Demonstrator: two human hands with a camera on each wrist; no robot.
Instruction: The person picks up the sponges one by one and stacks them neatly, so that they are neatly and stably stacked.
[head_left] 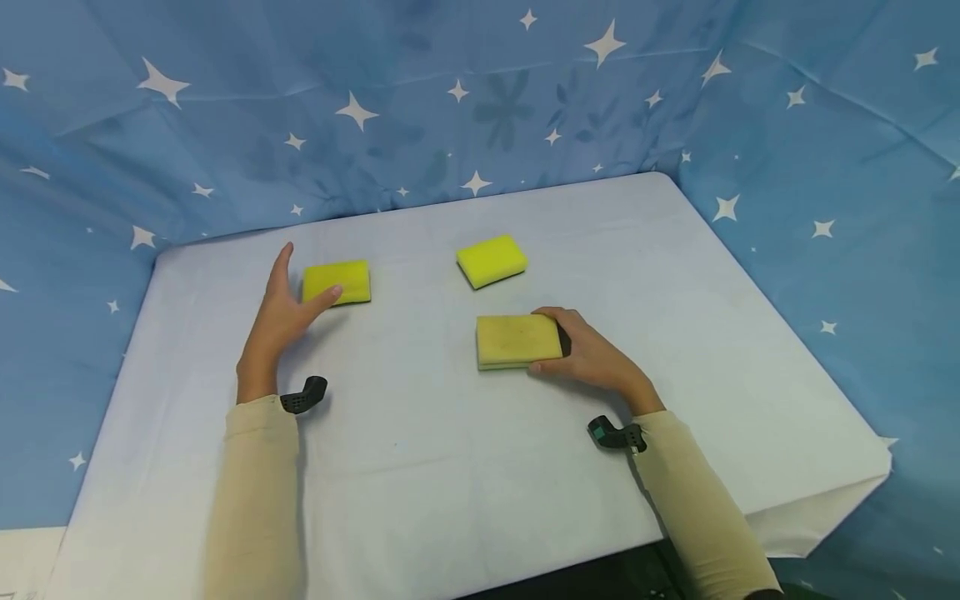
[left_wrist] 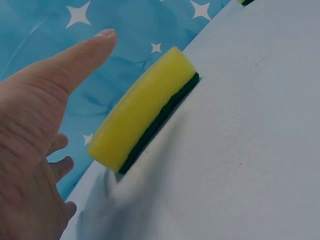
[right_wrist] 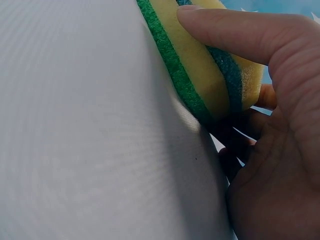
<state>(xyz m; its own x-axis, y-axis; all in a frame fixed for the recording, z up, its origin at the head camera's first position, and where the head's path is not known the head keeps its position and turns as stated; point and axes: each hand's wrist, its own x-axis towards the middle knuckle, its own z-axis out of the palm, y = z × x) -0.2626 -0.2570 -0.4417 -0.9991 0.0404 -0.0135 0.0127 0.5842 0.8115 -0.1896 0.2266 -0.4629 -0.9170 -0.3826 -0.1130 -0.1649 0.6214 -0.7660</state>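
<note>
My right hand (head_left: 596, 358) grips two stacked sponges (head_left: 517, 340) by their right end, thumb on the near side and fingers on the far side. The right wrist view shows the layers of the stacked pair (right_wrist: 192, 65): green, yellow, darker green, yellow, with the lowest green layer at the tabletop. My left hand (head_left: 281, 321) hovers with thumb and fingers spread beside a single yellow sponge (head_left: 337, 279). In the left wrist view that sponge (left_wrist: 145, 110) lies on its dark green side, with a gap between it and the thumb.
Another yellow sponge (head_left: 492, 260) lies at an angle behind the stacked pair. A white cloth (head_left: 420, 483) covers the table. Blue curtains with white stars (head_left: 420, 100) hang along the back and sides. Each wrist carries a small black camera mount (head_left: 303, 396).
</note>
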